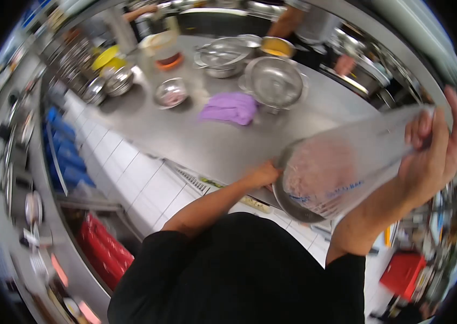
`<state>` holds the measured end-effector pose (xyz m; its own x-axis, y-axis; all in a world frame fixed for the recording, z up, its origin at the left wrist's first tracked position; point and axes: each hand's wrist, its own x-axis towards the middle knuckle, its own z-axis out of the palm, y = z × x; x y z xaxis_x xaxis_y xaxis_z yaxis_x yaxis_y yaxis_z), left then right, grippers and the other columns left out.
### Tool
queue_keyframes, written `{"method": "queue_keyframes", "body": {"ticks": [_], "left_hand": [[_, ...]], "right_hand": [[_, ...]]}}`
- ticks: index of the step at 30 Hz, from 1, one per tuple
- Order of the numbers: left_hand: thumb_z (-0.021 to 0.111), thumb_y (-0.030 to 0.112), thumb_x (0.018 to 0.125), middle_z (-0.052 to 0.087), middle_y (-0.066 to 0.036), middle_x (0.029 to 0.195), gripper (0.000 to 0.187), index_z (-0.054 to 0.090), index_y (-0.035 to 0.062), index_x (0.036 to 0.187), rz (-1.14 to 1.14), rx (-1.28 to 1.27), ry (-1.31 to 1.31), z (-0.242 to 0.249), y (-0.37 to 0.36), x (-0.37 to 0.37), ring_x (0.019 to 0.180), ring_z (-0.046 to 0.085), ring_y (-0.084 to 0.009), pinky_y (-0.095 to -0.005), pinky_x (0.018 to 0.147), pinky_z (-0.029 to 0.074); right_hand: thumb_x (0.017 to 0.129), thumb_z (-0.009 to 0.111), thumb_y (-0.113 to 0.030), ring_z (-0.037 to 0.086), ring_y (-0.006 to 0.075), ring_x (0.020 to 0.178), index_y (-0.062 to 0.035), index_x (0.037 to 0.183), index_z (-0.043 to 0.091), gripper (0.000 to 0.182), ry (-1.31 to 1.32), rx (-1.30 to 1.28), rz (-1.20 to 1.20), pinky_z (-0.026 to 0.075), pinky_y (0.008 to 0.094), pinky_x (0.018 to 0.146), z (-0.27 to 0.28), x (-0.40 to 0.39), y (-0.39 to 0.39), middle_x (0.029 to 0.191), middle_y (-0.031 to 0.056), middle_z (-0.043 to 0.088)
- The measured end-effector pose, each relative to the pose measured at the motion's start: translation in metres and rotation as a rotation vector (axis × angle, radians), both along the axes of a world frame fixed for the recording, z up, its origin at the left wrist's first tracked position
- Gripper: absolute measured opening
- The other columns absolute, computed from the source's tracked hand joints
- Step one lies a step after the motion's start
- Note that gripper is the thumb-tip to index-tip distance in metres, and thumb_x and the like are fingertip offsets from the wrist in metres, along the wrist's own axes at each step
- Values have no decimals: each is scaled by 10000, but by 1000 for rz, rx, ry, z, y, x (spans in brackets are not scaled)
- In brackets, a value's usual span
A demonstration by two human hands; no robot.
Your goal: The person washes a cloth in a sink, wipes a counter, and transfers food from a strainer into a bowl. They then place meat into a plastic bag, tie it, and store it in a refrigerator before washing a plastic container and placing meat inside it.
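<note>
My right hand (431, 143) is raised at the right, its curled fingers gripping the upper end of a clear plastic bag (382, 135) while one finger points up. The bag is stretched down and to the left. Pink meat that looks minced (323, 170) fills its lower end, and blue print shows on the plastic. Under the meat is a round metal bowl (310, 216) at the near edge of the steel table. My left hand (263, 175) is closed at the bowl's left rim; the fingertips are partly hidden.
On the steel table (185, 135) lie a purple cloth (231, 108), a metal colander (277, 83), a small bowl (171, 93) and a clear tub (163, 48). Across the table stands another person (315, 24). A red crate (404, 272) is on the floor at right.
</note>
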<state>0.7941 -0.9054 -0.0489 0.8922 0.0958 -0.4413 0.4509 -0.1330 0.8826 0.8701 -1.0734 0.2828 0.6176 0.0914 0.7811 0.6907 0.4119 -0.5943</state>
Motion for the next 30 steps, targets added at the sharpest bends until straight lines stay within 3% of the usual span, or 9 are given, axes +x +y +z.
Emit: {"method": "queue_keyframes", "body": {"ticks": [2, 4, 6, 8, 11, 14, 19, 26, 30], "left_hand": [[615, 237, 879, 663, -154, 1040, 552, 444, 10, 1353, 243, -282, 32, -6, -9, -9, 855, 665, -230, -361, 626, 568], [614, 218, 869, 655, -134, 1053, 541, 454, 13, 1343, 238, -297, -144, -24, -8, -28, 903, 651, -215, -354, 670, 562], [615, 199, 858, 644, -119, 1080, 534, 462, 18, 1336, 305, -310, -211, -22, 0, -48, 945, 637, -203, -345, 712, 557], [617, 181, 846, 630, -110, 1122, 533, 468, 24, 1333, 453, -372, -162, -6, 7, -81, 982, 623, -194, -334, 750, 552], [604, 120, 835, 613, -108, 1154, 531, 457, 28, 1337, 643, -552, -353, 32, 30, -142, 982, 629, -207, -350, 787, 554], [615, 81, 824, 613, -113, 1167, 564, 431, 29, 1355, 691, -764, -314, -11, 66, -186, 1008, 630, -216, -380, 797, 560], [617, 68, 838, 568, -131, 1256, 604, 387, 19, 1394, 878, -792, -503, 29, 128, -305, 1083, 611, -244, -410, 840, 550], [619, 125, 894, 498, -136, 1361, 619, 344, 34, 1441, 1229, -671, -683, 37, 207, -458, 1218, 530, -258, -465, 942, 504], [595, 130, 917, 514, -134, 1343, 562, 363, 38, 1421, 1519, -677, -691, 29, 240, -505, 1198, 552, -272, -494, 916, 529]], "right_hand": [[904, 561, -32, 422, 48, 507, 43, 1192, 574, 298, 84, -95, -21, 308, 176, 468, -19, -8, 25, 625, 24, 519], [913, 550, -39, 417, 37, 509, 11, 1183, 588, 277, 153, -245, 12, 318, 178, 466, -46, -22, 48, 626, 7, 529], [906, 553, -28, 422, 37, 514, 9, 1166, 591, 266, 221, -331, 129, 327, 180, 467, -61, -37, 67, 715, 61, 600], [905, 540, -14, 413, 40, 508, 19, 1173, 575, 273, 229, -253, 178, 330, 183, 466, -51, -60, 85, 806, 112, 631], [905, 522, -8, 393, 43, 498, 35, 1191, 547, 289, 185, -66, 298, 322, 179, 460, -32, -100, 113, 935, 184, 647], [905, 517, -21, 366, 43, 482, 48, 1204, 524, 308, 120, 31, 349, 302, 169, 450, -12, -158, 155, 881, 175, 640], [893, 537, -63, 323, 30, 447, 40, 1206, 526, 330, 122, -11, 543, 240, 157, 421, -9, -262, 253, 593, 28, 510], [893, 536, -69, 335, 22, 435, 43, 1198, 526, 326, 206, -8, 832, 253, 150, 406, -13, -374, 382, 609, 36, 528], [880, 550, -13, 383, 22, 465, 37, 1178, 544, 301, 143, -74, 1155, 285, 157, 418, -32, -409, 454, 877, 121, 646]]}}
